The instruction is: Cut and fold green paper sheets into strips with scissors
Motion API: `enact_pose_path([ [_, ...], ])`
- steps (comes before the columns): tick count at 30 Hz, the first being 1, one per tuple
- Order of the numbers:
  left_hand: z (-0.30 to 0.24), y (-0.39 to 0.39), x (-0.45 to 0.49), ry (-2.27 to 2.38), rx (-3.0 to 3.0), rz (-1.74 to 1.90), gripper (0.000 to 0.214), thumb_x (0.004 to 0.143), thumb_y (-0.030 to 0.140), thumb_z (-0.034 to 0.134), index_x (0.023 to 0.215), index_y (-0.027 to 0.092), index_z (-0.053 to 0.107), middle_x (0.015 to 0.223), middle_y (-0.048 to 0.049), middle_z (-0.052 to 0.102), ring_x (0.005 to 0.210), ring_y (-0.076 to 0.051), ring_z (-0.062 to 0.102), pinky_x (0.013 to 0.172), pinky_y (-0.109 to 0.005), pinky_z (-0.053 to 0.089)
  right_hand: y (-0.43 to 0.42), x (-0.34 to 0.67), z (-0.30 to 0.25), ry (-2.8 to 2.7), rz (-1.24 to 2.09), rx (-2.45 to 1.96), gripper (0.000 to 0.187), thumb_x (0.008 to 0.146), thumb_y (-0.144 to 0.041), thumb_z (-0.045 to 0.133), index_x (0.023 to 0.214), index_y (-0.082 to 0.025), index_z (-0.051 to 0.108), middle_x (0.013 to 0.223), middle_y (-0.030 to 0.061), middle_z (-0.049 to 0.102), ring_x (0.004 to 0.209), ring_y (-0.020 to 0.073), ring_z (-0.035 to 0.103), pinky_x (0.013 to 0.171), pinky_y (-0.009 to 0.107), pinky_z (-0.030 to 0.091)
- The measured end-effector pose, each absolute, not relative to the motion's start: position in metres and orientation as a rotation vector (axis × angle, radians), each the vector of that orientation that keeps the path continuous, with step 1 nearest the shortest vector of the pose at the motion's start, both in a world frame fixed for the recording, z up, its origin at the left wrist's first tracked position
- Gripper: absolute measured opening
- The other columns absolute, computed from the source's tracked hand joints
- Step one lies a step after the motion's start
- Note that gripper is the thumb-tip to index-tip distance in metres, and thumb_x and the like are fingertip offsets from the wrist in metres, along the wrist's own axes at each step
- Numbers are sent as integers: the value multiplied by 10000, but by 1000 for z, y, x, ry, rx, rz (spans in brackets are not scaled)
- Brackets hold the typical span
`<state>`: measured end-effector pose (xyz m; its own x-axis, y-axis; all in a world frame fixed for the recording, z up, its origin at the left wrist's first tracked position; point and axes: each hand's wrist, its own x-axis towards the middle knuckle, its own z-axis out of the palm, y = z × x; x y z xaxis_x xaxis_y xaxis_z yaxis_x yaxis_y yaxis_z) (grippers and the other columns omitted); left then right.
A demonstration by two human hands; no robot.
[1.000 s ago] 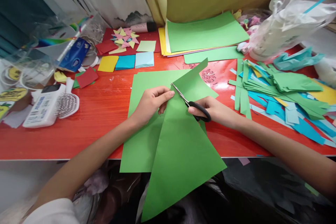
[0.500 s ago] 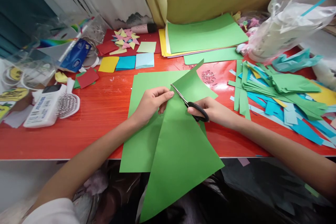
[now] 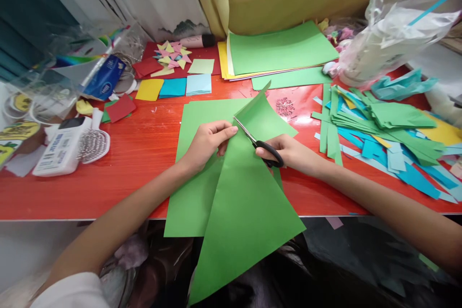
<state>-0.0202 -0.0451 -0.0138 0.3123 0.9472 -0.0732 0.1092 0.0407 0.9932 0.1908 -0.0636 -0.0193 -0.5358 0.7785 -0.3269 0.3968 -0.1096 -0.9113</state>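
Note:
My left hand (image 3: 207,142) pinches a folded green paper sheet (image 3: 245,202) at its upper fold, thumb and fingers pressed on the edge. My right hand (image 3: 288,151) grips black-handled scissors (image 3: 260,143), whose blades lie across the paper just right of my left fingertips. The folded sheet hangs over the front edge of the red table (image 3: 137,154). Under it lies another flat green sheet (image 3: 197,115). The upper flap (image 3: 262,113) of the folded paper curls up beyond the blades.
Green and blue paper strips and scraps (image 3: 390,130) are piled at the right. A stack of green and yellow sheets (image 3: 281,50) lies at the back, with small coloured squares (image 3: 173,86), folded stars (image 3: 171,55), a hairbrush (image 3: 92,144), a white device (image 3: 59,147) and a plastic bag (image 3: 393,24) around.
The scissors and my right hand have shifted slightly left, and the hanging paper swung a little leftward. My left hand keeps its pinch in the same place.

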Motion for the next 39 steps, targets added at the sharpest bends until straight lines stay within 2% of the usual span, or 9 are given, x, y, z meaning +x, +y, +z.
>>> enact_pose_path([
  [20,-13,-48,-20,1038,1444,821,262,796,367,604,628,173,549,450,58,429,393,-59,385,410,-208,303,-64,188,-10,-1812,1739,-1220,505,798,-587,555,540,-152,538,508,9,554,481,83,356,514,281,212],
  [26,-12,-40,-24,1091,1430,883,253,780,346,607,616,172,527,447,54,413,389,-61,381,380,-199,291,-64,188,-11,-1695,1658,-1159,445,779,-578,585,642,-155,570,503,5,561,487,97,448,509,265,284],
  [28,-12,-31,-31,1131,1421,946,248,776,325,603,606,172,507,452,55,392,386,-57,374,367,-191,281,-60,192,-10,-1633,1531,-1193,437,793,-587,555,682,-165,582,514,8,567,473,104,456,491,264,302],
  [31,-14,-14,-44,1208,1400,1026,208,774,294,589,630,173,501,473,58,388,373,-48,370,345,-182,258,-47,205,-9,-1654,1137,-1354,393,824,-546,525,698,-180,589,587,20,596,541,126,509,521,263,350],
  [34,-15,1,-57,1275,1414,1094,80,764,233,578,826,183,582,507,70,410,343,-37,360,316,-177,209,-31,224,-14,-1821,584,-1662,301,821,-456,539,714,-181,600,659,41,619,633,173,557,570,281,364],
  [36,-16,8,-65,1285,1462,1094,205,750,193,579,954,194,603,537,72,426,338,-32,375,307,-173,206,-21,235,-20,-1892,254,-1869,247,796,-418,555,771,-180,616,707,64,636,667,213,576,569,294,356],
  [39,-16,16,-74,1315,1498,1005,205,748,175,575,944,161,634,539,57,444,360,-38,418,317,-162,266,-11,246,-27,-1897,67,-2008,296,771,-426,572,938,-187,626,820,90,672,761,269,607,582,311,377],
])
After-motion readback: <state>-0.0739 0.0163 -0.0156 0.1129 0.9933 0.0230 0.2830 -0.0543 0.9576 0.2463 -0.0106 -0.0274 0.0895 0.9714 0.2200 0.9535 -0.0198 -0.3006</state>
